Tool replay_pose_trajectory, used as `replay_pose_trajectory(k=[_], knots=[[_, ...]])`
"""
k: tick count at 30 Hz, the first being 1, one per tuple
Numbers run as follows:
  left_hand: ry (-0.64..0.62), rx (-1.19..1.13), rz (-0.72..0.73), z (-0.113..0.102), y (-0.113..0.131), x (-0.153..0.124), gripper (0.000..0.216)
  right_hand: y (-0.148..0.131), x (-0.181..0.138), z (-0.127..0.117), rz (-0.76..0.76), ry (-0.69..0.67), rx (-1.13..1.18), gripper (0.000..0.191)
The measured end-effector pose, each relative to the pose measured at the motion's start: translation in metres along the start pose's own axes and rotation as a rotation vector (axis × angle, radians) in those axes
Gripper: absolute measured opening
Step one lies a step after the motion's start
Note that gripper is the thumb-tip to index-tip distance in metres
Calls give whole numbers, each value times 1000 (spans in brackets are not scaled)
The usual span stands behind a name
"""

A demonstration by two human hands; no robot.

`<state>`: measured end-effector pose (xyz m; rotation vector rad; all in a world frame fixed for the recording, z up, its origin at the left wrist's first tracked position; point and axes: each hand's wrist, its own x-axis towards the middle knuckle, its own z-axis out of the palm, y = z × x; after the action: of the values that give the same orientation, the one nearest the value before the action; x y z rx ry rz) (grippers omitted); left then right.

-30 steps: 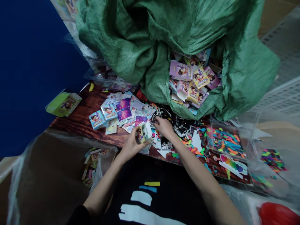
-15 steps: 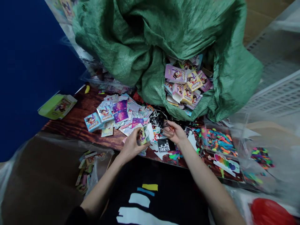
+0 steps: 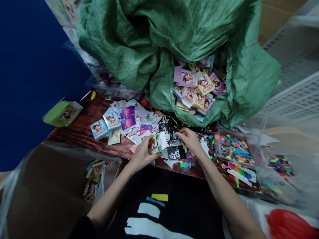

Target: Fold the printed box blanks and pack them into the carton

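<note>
Holding a small yellow box [image 3: 154, 145] in the left hand [image 3: 141, 154], over the table [image 3: 79, 129] near its front edge. Pinching with the right hand [image 3: 191, 140] beside black and white cords [image 3: 167, 123], possibly empty; too dim to tell. Reaching with hands apart, near a black card [image 3: 176, 152].

Both forearms [image 3: 216, 181] extend forward, the left grip [image 3: 144, 153] curled, the right grip [image 3: 189, 140] pinched.

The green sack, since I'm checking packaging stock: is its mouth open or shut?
Open: the mouth of the green sack gapes, with small printed boxes visible inside.
</note>
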<state>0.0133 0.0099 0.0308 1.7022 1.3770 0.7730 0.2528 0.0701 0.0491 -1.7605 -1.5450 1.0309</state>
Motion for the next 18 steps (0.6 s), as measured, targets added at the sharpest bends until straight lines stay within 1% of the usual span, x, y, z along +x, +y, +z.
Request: replay_pose_trajectory(k=[2, 3, 4, 5, 6, 7, 9, 11, 13, 15, 18], knots=[[-9, 5, -12, 0, 2, 0, 69, -1, -3, -1, -61, 92, -340, 30], [-12, 9, -19, 0, 3, 0, 69, -1, -4, -2, -68, 107, -451, 27], [-14, 14, -26, -1, 4, -1, 69, 0, -5, -3, -66, 109, -510, 25], [-15, 19, -32, -2, 5, -1, 69, 1, -5, -5, -60, 101, -516, 25], [-15, 22, -37, -3, 5, -2, 70, 2, -6, -8, -54, 85, -468, 25], [-13, 24, -39, -5, 6, -3, 70, 5, -6, -10, -42, 54, -371, 26], [-5, 23, -33, -7, 5, -4, 71, 8, -7, -17, 14, -45, -77, 32], [-4, 21, -21, -8, 5, -5, 70, 10, -9, -23, 112, -165, 249, 38], [-11, 22, -12, -7, 4, -6, 69, 9, -12, -28, 198, -247, 508, 39], [-25, 18, 4, -5, 4, -6, 69, 5, -14, -29, 227, -273, 673, 39], [-42, 4, 55, -1, 5, -6, 68, -1, -14, -28, 225, -259, 760, 42]])
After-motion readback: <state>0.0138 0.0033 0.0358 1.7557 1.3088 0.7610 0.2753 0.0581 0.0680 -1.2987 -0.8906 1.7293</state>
